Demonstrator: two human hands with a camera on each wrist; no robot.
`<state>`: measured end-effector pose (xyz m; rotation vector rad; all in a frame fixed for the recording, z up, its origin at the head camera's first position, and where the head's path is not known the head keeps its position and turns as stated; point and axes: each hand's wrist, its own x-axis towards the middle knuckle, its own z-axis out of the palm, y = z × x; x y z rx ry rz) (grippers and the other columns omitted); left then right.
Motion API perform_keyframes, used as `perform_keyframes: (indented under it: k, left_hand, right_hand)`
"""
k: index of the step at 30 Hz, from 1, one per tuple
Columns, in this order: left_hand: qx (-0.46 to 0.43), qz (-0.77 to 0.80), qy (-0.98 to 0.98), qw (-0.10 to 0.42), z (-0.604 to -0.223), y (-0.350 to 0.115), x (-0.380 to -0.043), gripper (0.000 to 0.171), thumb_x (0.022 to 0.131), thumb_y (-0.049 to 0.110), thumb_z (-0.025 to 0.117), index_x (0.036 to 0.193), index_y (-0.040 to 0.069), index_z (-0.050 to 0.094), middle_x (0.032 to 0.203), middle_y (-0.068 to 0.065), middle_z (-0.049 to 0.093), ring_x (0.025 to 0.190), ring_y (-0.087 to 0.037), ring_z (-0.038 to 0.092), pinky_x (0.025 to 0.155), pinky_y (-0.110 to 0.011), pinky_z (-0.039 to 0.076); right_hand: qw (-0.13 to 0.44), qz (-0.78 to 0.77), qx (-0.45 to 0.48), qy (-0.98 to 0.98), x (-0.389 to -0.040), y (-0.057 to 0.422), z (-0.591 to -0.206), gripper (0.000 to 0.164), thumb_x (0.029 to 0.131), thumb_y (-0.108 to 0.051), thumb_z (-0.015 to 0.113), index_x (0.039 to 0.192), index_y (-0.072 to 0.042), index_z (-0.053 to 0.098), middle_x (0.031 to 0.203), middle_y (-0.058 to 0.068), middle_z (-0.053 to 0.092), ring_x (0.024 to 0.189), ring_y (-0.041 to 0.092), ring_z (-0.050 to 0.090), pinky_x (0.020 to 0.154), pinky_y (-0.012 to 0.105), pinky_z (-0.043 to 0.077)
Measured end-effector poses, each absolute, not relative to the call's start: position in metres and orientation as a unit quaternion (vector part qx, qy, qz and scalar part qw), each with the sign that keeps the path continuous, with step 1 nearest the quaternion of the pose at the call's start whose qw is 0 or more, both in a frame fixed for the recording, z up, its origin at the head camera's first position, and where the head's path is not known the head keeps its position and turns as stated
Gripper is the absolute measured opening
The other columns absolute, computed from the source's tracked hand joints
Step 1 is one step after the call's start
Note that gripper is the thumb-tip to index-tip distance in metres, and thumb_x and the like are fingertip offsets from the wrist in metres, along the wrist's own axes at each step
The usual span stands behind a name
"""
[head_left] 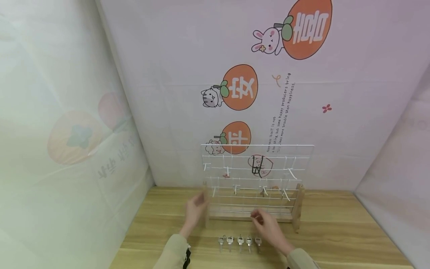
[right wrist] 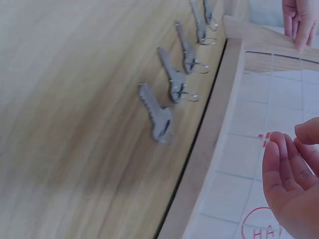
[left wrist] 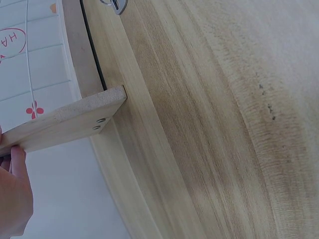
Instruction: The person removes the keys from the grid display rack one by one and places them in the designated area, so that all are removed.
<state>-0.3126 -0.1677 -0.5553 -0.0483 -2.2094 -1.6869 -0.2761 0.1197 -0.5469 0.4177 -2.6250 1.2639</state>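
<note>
A white wire grid rack with a wooden base bar (head_left: 231, 218) and wooden side posts stands on the table. My left hand (head_left: 195, 209) is at its left post; in the left wrist view, the fingers (left wrist: 19, 162) hold that wooden post (left wrist: 75, 119) by its edge. My right hand (head_left: 267, 226) hovers in front of the base bar, its fingers loosely bent and nothing between them, as the right wrist view also shows. Several silver keys (head_left: 240, 240), each with a small ring, lie in a row in front of the rack, between the two forearms.
White hooks (head_left: 291, 173) stick out from the grid in two rows, and a black wire piece (head_left: 256, 166) hangs on the upper part. Printed cloth walls (head_left: 174, 112) enclose the wood-grain table (head_left: 339, 231) at the back and on both sides.
</note>
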Motion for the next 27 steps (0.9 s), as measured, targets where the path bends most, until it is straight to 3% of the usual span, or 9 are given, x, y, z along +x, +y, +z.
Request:
perform_keyframes:
  k: [5,13,19,27]
  left_hand:
    - [-0.006,-0.596,-0.784,0.172,-0.554,-0.169,-0.313,0.042,0.086,0.006,0.073,0.127,-0.001,0.063,0.125,-0.022,0.068,0.113,-0.037,0.067,0.096,-0.041,0.058]
    - [-0.022,-0.582,-0.792,0.186,-0.559,-0.170,-0.315,0.041,0.087,0.005,0.073,0.125,-0.007,0.063,0.121,-0.026,0.068,0.111,-0.041,0.067,0.094,-0.046,0.059]
    - [-0.027,-0.577,-0.793,0.194,-0.560,-0.170,-0.316,0.040,0.087,0.005,0.073,0.124,-0.008,0.064,0.120,-0.027,0.069,0.109,-0.041,0.068,0.092,-0.045,0.060]
    - [-0.018,-0.586,-0.789,0.182,-0.558,-0.169,-0.315,0.041,0.087,0.005,0.073,0.126,-0.006,0.063,0.122,-0.025,0.068,0.111,-0.040,0.067,0.094,-0.043,0.059]
  right_hand:
    - [0.108,0.441,0.139,-0.880,-0.277,0.113,-0.535,0.013,0.087,-0.001,0.069,0.098,-0.009,0.068,0.091,0.000,0.072,0.080,0.007,0.065,0.070,0.016,0.058]
    - [0.143,0.456,0.146,-0.866,-0.283,0.103,-0.519,0.010,0.088,-0.004,0.070,0.098,-0.007,0.068,0.091,0.001,0.072,0.080,0.012,0.066,0.071,0.018,0.059]
    - [0.175,0.466,0.172,-0.850,-0.290,0.093,-0.512,0.014,0.088,-0.002,0.071,0.101,-0.006,0.067,0.093,0.004,0.072,0.082,0.017,0.068,0.072,0.025,0.062]
    - [0.212,0.486,0.189,-0.826,-0.296,0.081,-0.504,0.019,0.088,0.000,0.070,0.106,-0.002,0.064,0.095,0.007,0.071,0.081,0.017,0.068,0.072,0.025,0.062]
